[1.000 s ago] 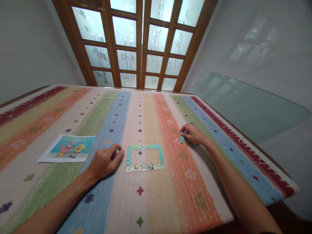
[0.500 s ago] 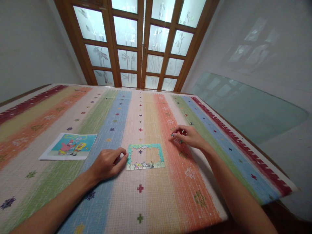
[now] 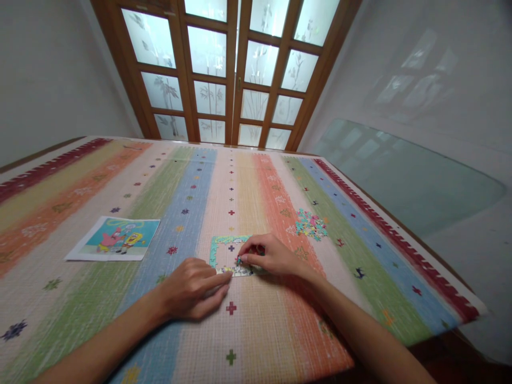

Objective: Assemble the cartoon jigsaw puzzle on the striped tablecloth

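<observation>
A jigsaw puzzle frame (image 3: 214, 255), joined along its border with the tablecloth showing in its middle, lies in front of me. My right hand (image 3: 274, 256) is over its right part, thumb and fingers pinching a small puzzle piece (image 3: 239, 260) above the lower border. That hand hides the frame's right side. My left hand (image 3: 196, 288) rests on the cloth at the frame's lower left. Its index finger is stretched out and touches the bottom border; nothing shows in its grasp.
Loose puzzle pieces (image 3: 312, 224) lie in a pile to the right. A printed cartoon picture (image 3: 114, 239) lies flat on the left. Under everything is a striped tablecloth (image 3: 208, 341). Wooden doors with glass panes (image 3: 210, 98) stand beyond the table.
My right hand has moved left from near the pile to the puzzle frame, carrying a piece and uncovering the pile. My left hand has shifted right and nearer, along the bottom border.
</observation>
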A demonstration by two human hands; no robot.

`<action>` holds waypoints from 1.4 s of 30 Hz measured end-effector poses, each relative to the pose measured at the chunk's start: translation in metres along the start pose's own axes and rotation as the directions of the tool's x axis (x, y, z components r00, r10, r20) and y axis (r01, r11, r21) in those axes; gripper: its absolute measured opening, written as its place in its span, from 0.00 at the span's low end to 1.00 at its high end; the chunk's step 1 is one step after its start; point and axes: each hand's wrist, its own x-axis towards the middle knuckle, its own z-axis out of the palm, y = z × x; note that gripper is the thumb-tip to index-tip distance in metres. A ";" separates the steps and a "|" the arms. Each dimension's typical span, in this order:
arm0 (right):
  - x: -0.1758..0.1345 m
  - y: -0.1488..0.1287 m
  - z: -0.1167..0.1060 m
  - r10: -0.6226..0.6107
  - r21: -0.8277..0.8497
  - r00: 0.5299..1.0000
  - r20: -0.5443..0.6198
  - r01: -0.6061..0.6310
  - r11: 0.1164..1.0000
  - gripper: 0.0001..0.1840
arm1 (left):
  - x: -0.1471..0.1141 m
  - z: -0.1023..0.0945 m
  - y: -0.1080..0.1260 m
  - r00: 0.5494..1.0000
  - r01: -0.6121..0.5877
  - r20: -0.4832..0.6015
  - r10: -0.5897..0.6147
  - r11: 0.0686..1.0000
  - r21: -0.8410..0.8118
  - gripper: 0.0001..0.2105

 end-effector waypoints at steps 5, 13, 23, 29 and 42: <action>0.003 0.001 0.006 0.049 0.084 0.999 0.019 -0.050 0.995 0.04 | 0.002 0.004 0.003 0.996 -0.001 0.088 0.001 1.000 0.009 0.11; 0.003 -0.004 0.006 0.014 0.027 1.000 0.012 -0.015 1.000 0.05 | 0.002 0.006 0.003 0.994 -0.008 0.107 0.007 1.000 0.009 0.13; 0.003 -0.004 0.006 -0.026 -0.024 1.000 0.010 0.026 0.999 0.05 | 0.002 0.009 0.004 0.992 -0.009 0.130 0.006 1.000 0.024 0.16; 0.003 -0.004 0.008 -0.045 -0.059 0.999 0.000 0.045 0.997 0.04 | 0.007 0.006 0.005 0.990 -0.026 0.138 0.023 0.999 0.019 0.20; 0.003 -0.004 0.009 -0.077 -0.133 0.997 -0.010 0.075 0.988 0.04 | 0.005 0.007 0.004 0.987 -0.006 0.162 0.006 1.000 0.002 0.19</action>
